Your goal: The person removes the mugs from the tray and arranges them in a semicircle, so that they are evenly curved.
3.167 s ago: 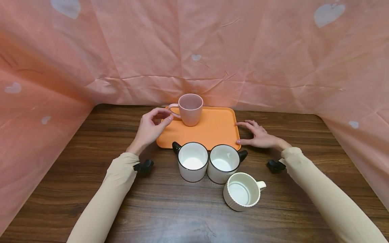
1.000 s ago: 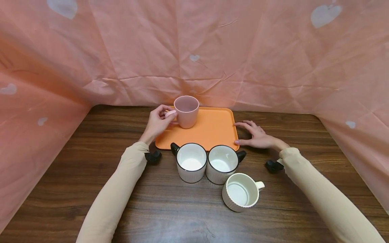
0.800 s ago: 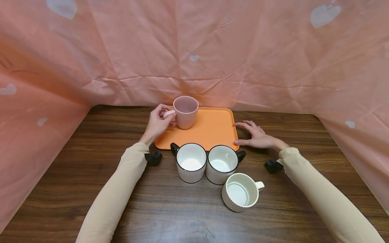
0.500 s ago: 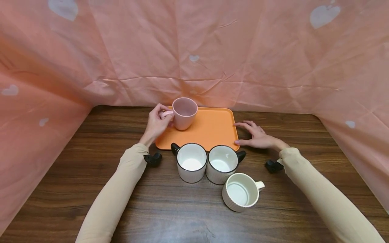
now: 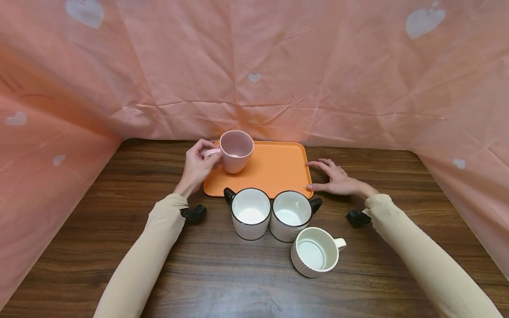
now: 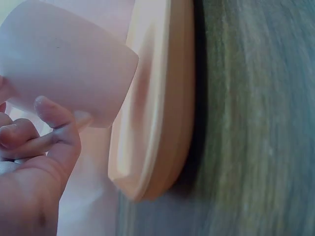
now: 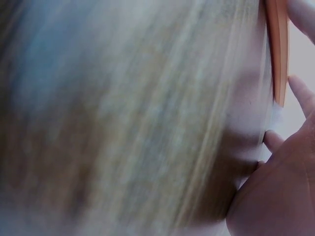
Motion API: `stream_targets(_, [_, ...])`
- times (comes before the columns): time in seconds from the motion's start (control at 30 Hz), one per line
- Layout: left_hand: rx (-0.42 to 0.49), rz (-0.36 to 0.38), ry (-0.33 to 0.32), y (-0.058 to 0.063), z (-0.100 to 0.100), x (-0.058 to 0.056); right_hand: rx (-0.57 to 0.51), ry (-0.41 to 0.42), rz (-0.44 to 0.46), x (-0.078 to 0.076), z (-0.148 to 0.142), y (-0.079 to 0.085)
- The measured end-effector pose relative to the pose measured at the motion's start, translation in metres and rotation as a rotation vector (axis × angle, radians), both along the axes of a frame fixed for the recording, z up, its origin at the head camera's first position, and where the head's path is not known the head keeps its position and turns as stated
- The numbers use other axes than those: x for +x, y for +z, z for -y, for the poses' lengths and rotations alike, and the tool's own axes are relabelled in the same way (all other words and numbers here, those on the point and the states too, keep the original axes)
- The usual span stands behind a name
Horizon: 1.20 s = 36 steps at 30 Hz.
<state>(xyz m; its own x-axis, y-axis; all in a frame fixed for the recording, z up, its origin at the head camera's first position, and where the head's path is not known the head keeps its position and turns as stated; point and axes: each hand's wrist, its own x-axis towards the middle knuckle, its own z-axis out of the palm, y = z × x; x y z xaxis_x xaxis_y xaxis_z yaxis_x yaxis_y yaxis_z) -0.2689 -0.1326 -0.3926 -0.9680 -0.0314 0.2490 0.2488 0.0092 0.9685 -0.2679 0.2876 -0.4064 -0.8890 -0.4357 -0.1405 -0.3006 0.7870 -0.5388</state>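
My left hand (image 5: 196,164) grips a pink mug (image 5: 235,157) by its handle, fingers curled round it in the left wrist view too. The mug (image 6: 69,59) tilts a little, its mouth turned toward me, over the left part of an orange tray (image 5: 274,172). In the left wrist view its base shows just off the tray's raised rim (image 6: 162,98). At the tray's right edge rests my right hand (image 5: 336,179), thumb and forefinger spread and touching the rim.
Two white mugs with black rims and handles, a left one (image 5: 251,221) and a right one (image 5: 290,223), stand side by side before the tray. A cream cup (image 5: 316,254) stands nearer on the wooden table (image 5: 222,274). Pink cloth (image 5: 278,66) hangs behind.
My left hand has come to the pink mug's handle and taken hold of it. The mug has tilted and shifted left and toward me. My right hand stays at the tray's edge.
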Motion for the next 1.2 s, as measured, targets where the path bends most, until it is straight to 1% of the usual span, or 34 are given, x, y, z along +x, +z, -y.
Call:
stream_targets(0.13, [0.074, 0.003, 0.002, 0.003, 0.010, 0.008, 0.003, 0.002, 0.009, 0.002, 0.002, 0.000])
stream_targets(0.23, [0.132, 0.013, -0.011, 0.008, 0.016, 0.014, 0.003, 0.001, 0.013, 0.004, 0.002, 0.001])
stream_targets(0.4, [0.185, 0.043, -0.034, 0.016, 0.024, 0.024, 0.001, 0.000, 0.012, 0.004, 0.001, 0.002])
stream_targets(0.47, [0.216, 0.050, -0.061, 0.019, 0.028, 0.028, 0.000, 0.000, 0.013, 0.004, 0.002, 0.002])
stream_targets(0.63, [0.319, 0.060, -0.158, 0.024, 0.037, 0.038, -0.003, 0.007, 0.004, 0.003, 0.004, 0.003])
stream_targets(0.7, [0.342, 0.066, -0.186, 0.026, 0.042, 0.043, -0.003, 0.009, -0.001, 0.003, 0.006, 0.003])
stream_targets(0.77, [0.352, 0.068, -0.209, 0.027, 0.047, 0.048, -0.004, 0.009, -0.001, 0.003, 0.006, 0.003])
stream_targets(0.9, [0.344, 0.067, -0.242, 0.028, 0.058, 0.058, 0.006, 0.007, 0.002, 0.003, 0.006, 0.003])
stream_targets(1.03, [0.344, 0.066, -0.282, 0.028, 0.068, 0.066, 0.008, 0.005, 0.002, 0.002, 0.005, 0.002])
stream_targets(1.2, [0.335, 0.051, -0.378, 0.025, 0.080, 0.073, 0.002, 0.009, 0.007, 0.001, 0.004, 0.003])
